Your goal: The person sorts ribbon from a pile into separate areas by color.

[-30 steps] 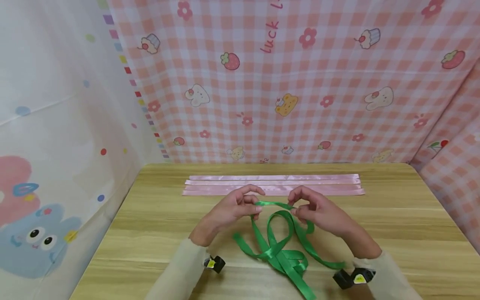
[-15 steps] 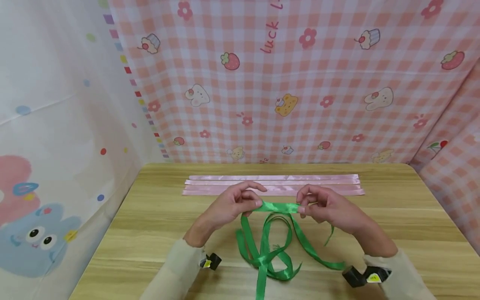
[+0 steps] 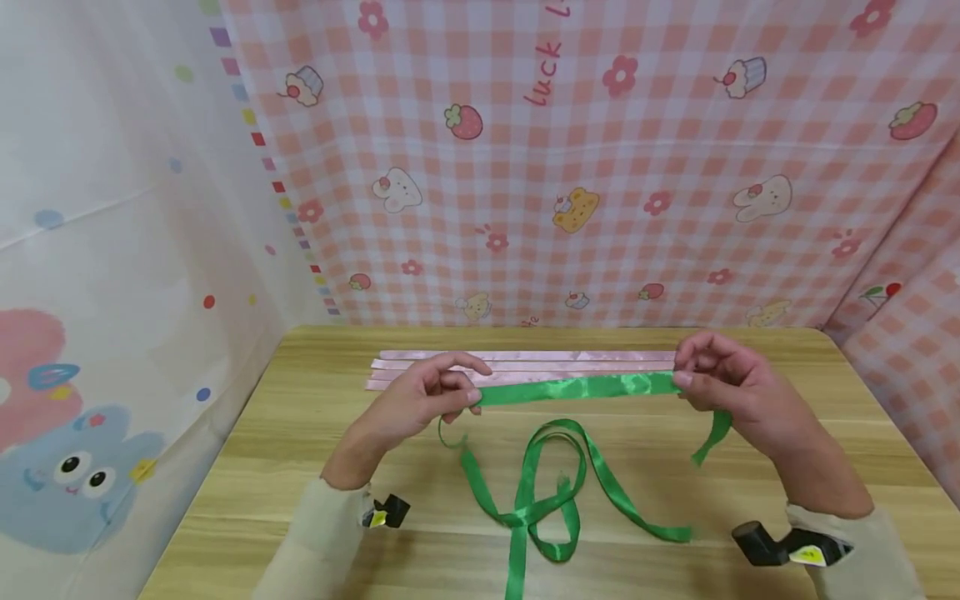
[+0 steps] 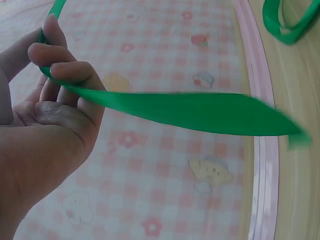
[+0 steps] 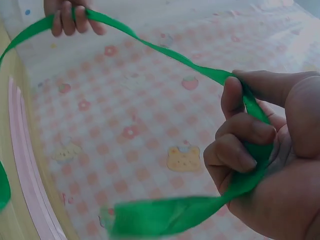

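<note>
Green ribbon point(image 3: 573, 388) is stretched flat above the wooden table point(image 3: 787, 450), slack looping toward 6 o'clock. Left hand point(image 3: 416, 404) pinches its 9 o'clock end, right hand point(image 3: 731, 383) curls around the 3 o'clock end. Pink ribbons point(image 3: 540, 360) lie just behind, probably four.

Pink gingham backdrop point(image 3: 600, 167) hung behind, printed with strawberries, cupcakes, bunnies, bears, small flowers and the lettering "luck". Same cloth folded round on the right side point(image 3: 911, 333). On the left, a white sheet point(image 3: 112, 250) with scattered coloured dots, a strip of coloured squares along its edge, and a blue cartoon creature low down beside a pink shape. Below, a light wood-grain counter point(image 3: 787, 433) running wall to wall. Soft, even lighting, faint creases showing in the fabric.
</note>
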Available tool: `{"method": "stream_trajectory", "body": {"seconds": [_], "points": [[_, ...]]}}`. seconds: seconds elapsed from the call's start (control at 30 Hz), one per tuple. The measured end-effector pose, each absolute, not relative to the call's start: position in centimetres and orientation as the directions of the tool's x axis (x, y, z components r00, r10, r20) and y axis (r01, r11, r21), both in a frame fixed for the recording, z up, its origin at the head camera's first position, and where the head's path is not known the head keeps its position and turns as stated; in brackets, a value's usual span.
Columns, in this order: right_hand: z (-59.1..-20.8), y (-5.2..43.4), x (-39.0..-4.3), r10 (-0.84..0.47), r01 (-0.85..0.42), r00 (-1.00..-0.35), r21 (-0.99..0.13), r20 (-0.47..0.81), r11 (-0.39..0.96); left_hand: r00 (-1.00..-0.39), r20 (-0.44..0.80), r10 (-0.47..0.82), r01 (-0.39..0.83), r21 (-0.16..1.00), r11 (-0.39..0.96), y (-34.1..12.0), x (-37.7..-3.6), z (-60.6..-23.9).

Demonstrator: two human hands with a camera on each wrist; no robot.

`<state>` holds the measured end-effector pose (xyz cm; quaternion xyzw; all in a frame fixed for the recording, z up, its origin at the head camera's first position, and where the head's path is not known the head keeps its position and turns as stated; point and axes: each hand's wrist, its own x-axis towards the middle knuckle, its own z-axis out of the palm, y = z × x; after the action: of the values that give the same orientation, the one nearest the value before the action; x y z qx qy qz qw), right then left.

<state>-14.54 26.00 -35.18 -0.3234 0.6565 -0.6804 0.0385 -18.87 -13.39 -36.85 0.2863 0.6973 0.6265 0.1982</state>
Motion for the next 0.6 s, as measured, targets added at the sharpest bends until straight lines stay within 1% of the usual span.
{"method": "stream_trajectory", "body": {"seconds": [0.1,0.2,0.3,0.4,0.53,0.6], "points": [[-35.4,26.9,-14.6,-0.479,-0.363,-0.781,-0.916,0.400,-0.173,-0.772,0.089,0.629,0.153,0.987,0.048,-14.3,-19.0,-37.0],[-35.7,27.4,-14.7,-0.483,-0.367,-0.778,-0.914,0.403,-0.171,-0.786,0.084,0.612,0.149,0.987,0.056,-15.1,-19.1,-37.4],[-35.9,27.6,-14.7,-0.480,-0.378,-0.786,-0.918,0.389,-0.125,-0.804,0.076,0.590,0.150,0.986,0.077,-15.8,-19.3,-37.8],[-35.9,27.7,-14.5,-0.474,-0.391,-0.801,-0.919,0.366,-0.049,-0.821,0.058,0.568,0.148,0.982,0.113,-16.5,-19.4,-38.2],[-35.8,27.8,-14.3,-0.468,-0.402,-0.810,-0.915,0.353,0.006,-0.827,0.049,0.560,0.149,0.980,0.134,-17.4,-19.3,-38.3],[-35.9,28.0,-14.3,-0.464,-0.400,-0.814,-0.917,0.349,0.012,-0.823,0.056,0.565,0.153,0.980,0.127,-18.1,-19.3,-38.4]]}}
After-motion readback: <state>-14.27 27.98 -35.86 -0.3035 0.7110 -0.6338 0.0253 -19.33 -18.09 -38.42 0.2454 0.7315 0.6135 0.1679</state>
